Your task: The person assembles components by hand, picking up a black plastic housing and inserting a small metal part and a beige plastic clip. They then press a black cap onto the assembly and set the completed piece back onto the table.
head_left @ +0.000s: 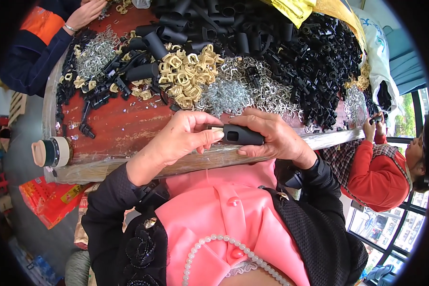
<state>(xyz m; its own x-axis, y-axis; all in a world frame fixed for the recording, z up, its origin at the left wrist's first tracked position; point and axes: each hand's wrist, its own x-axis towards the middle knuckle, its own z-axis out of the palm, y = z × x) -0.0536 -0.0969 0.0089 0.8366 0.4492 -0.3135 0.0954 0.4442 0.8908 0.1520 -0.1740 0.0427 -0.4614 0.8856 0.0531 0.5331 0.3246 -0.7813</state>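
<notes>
Just above the table's near edge, my right hand grips a black plastic sleeve, tube-shaped with a rounded rectangular cutout in its side. My left hand is at the sleeve's left end, thumb and fingers pinching a small part with a beige piece showing. Fingers cover most of that part, so I cannot tell how far it sits inside the sleeve. Beyond my hands lie a heap of beige plastic rings, small silvery springs and bent metal wire hooks.
Black sleeves and small black plastic parts cover much of the red table. A lidded jar stands at the left corner. Another person's hand rests far left; a person in red works at right beside a white sack.
</notes>
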